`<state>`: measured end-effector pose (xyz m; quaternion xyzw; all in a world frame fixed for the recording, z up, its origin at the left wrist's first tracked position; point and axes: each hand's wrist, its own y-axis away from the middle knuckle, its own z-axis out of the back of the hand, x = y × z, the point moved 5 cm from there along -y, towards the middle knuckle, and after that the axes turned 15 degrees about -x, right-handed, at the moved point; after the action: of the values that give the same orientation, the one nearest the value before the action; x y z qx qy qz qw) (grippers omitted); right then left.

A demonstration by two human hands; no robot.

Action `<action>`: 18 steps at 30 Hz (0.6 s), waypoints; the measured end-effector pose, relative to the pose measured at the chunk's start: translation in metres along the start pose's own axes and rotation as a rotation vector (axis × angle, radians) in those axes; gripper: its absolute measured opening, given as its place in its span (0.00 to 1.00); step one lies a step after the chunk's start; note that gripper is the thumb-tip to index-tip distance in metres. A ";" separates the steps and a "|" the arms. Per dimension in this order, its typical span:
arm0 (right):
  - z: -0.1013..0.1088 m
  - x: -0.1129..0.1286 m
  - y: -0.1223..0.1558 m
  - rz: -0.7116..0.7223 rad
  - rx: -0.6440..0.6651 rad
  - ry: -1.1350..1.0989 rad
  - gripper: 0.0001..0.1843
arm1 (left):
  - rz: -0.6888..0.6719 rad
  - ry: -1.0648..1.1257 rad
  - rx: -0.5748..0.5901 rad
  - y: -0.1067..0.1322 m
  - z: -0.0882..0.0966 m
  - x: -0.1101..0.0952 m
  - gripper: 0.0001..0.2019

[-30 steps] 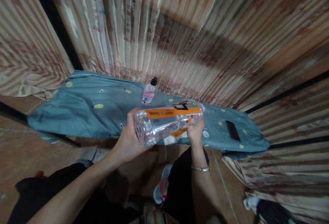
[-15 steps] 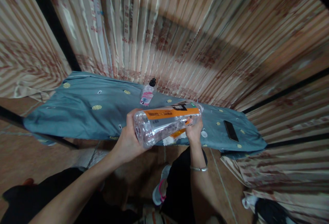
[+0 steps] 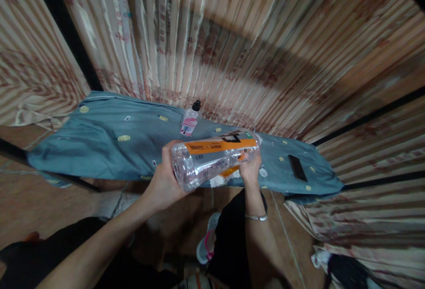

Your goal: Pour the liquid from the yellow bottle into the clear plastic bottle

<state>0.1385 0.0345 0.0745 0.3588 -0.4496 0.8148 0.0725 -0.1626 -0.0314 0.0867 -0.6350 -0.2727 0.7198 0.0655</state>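
A large clear plastic bottle point(image 3: 212, 158) with an orange label lies on its side in the air, its base toward me. My left hand point(image 3: 164, 178) is wrapped round the base end. My right hand point(image 3: 249, 170) is closed under the neck end, over something white point(image 3: 217, 181) and orange that I cannot make out. Both hands hover at the near edge of a table covered with a blue-grey patterned cloth point(image 3: 109, 140).
A small bottle point(image 3: 190, 123) with a pink label and black cap stands at the table's far edge. A black phone point(image 3: 296, 167) lies flat on the cloth to the right. Striped curtains point(image 3: 232, 45) hang behind. My legs and a shoe point(image 3: 206, 244) are below.
Hands and bottle keep almost the same pose; the view has only shifted slightly.
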 end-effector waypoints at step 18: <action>-0.002 -0.011 0.001 -0.001 0.002 0.016 0.28 | 0.020 0.001 0.009 0.001 0.001 -0.004 0.48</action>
<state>0.1450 0.0371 0.0660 0.3525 -0.4480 0.8181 0.0763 -0.1624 -0.0344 0.0894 -0.6377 -0.2630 0.7214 0.0612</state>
